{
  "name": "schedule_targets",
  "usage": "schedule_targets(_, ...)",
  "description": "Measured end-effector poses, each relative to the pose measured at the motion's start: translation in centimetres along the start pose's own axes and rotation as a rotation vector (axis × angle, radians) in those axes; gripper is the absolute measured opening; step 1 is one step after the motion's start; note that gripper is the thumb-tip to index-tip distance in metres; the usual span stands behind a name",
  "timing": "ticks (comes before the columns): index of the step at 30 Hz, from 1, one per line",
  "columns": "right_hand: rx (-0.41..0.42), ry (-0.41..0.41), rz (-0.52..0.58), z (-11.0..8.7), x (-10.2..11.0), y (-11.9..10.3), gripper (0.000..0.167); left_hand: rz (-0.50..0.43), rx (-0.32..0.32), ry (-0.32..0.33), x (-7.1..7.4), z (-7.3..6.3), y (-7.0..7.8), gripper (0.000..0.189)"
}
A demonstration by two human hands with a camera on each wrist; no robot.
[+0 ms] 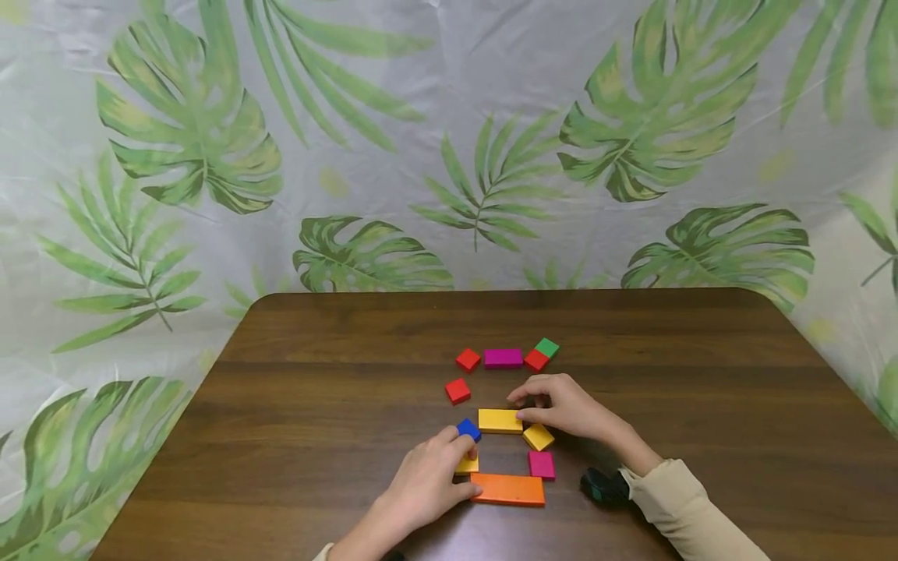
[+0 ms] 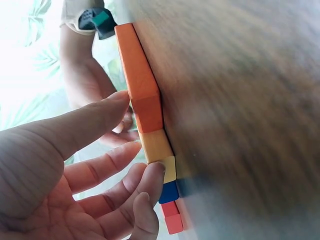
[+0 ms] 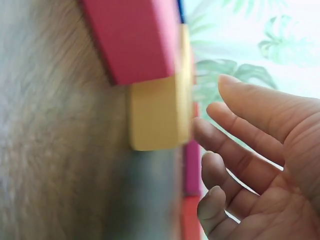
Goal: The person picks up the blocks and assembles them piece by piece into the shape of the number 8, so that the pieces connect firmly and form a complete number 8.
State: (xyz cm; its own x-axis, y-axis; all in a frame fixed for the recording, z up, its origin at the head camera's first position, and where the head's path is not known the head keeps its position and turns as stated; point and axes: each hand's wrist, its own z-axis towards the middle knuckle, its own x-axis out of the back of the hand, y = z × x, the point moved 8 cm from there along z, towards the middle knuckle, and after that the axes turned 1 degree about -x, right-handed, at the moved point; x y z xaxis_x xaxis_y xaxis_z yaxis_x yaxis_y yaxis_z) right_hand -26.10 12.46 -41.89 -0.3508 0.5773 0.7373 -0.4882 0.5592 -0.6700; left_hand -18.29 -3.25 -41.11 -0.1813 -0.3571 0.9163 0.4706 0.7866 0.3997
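Flat coloured blocks lie on the table in a rough figure. My left hand (image 1: 436,477) is at its lower left, thumb at the left end of the long orange block (image 1: 508,490) and fingertips against a small yellow block (image 2: 159,145). A blue block (image 1: 469,429) shows just beyond those fingers. My right hand (image 1: 561,403) hovers by the right end of the long yellow block (image 1: 496,421), fingers loosely bent and nothing between them. Below that hand sits a tilted yellow block (image 1: 539,437), with a magenta block (image 1: 542,465) under it.
Farther back are a red block (image 1: 458,391), another red block (image 1: 468,359), a long purple block (image 1: 503,358), and a third red block (image 1: 536,360) against a green block (image 1: 547,347). The brown table (image 1: 295,421) ends at a leaf-print curtain (image 1: 484,117). A black device (image 1: 603,486) sits at the right wrist.
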Motion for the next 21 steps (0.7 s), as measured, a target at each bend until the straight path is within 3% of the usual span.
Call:
schedule_targets(8, 0.025, 0.086, 0.008, -3.1, 1.5, -1.9, 0.022, 0.002, -0.006, 0.020, 0.3, 0.1, 0.0, 0.033)
schedule_targets(14, 0.059, 0.112, -0.032, -5.4, 0.4, -2.6, 0.019, 0.013, -0.022, 0.039, 0.4, 0.1, 0.0, 0.033)
schedule_targets(21, -0.004, 0.144, -0.133, -7.0, -1.1, -3.0, 0.021, 0.007, -0.018, 0.023, 0.1, 0.0, 0.0, 0.033)
